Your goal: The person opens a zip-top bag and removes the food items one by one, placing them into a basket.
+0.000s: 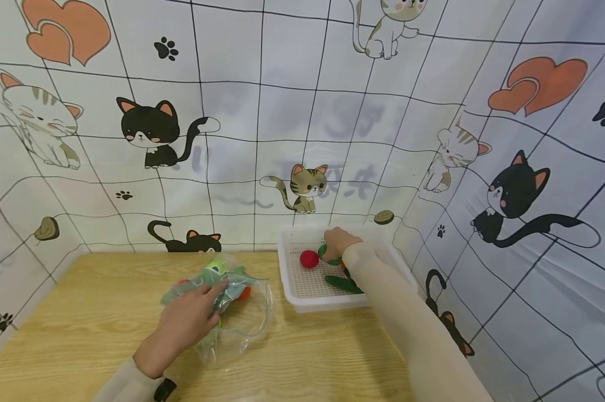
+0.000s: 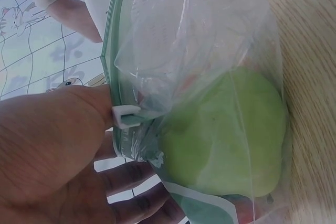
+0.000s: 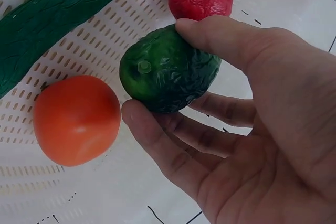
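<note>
My left hand (image 1: 189, 315) holds the edge of a clear zip bag (image 1: 247, 329) lying on the table. In the left wrist view, the thumb and fingers are at the bag's green zip strip (image 2: 113, 40), near its white slider (image 2: 126, 116). A large, smooth light green fruit or vegetable (image 2: 226, 135) shows through the plastic, its kind unclear; something orange (image 1: 244, 293) is there too. My right hand (image 1: 339, 243) grips a dark green, wrinkled avocado (image 3: 168, 69) between thumb and fingers, over a white basket (image 1: 327, 303).
Inside the basket are a red ball-like piece (image 1: 309, 259), a cucumber (image 1: 342, 284) and an orange-red tomato (image 3: 76, 120). The basket stands at the back right of the wooden table (image 1: 106, 318). A cat-printed cloth (image 1: 232, 123) hangs behind and at the sides.
</note>
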Tool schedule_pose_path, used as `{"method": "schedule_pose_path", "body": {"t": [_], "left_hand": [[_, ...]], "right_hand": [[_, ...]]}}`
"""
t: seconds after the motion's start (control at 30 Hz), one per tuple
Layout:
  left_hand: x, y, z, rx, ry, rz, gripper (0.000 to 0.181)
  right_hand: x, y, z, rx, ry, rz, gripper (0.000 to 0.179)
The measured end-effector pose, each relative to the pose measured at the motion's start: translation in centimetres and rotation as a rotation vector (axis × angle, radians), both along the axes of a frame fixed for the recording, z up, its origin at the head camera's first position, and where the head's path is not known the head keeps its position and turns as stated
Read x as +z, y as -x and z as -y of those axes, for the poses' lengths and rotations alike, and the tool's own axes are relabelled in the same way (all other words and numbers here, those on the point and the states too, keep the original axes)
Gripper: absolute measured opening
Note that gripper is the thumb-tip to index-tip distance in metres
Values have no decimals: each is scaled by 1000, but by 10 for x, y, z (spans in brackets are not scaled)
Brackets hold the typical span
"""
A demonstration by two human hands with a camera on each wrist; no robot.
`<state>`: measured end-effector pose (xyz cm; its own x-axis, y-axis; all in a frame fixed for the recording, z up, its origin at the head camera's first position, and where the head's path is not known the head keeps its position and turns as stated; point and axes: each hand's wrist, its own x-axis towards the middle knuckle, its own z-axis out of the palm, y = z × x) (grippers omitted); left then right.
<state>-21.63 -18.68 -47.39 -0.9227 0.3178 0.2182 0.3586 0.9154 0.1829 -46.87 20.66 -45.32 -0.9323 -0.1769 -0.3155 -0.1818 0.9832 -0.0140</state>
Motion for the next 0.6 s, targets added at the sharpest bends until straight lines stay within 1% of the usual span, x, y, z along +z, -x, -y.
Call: {"method": "schedule_pose_path", "body": {"t": [0.07, 0.13, 0.23, 0.33, 0.37, 0.47, 0.6], "left_hand": [[0, 0, 0, -3, 4, -3, 72], [0, 0, -1, -3, 8, 0, 72], [1, 0, -1, 0, 11, 6, 72], [1, 0, -2, 0, 8, 7, 71], [2, -1, -2, 0, 5, 6, 71], [2, -1, -3, -1, 0, 4, 72], [3, -1, -3, 1, 2, 3, 72]], "right_hand": [[4, -6, 3, -4, -7, 3, 34], [3, -7, 3, -4, -4, 4, 33], [-2, -2, 2, -11, 0, 9, 31], [-16, 8, -4, 8, -5, -9, 31], [-18, 9, -5, 8, -6, -13, 31], [-10, 1, 0, -2, -7, -9, 30], [16, -22, 12, -43, -1, 25, 27]]}}
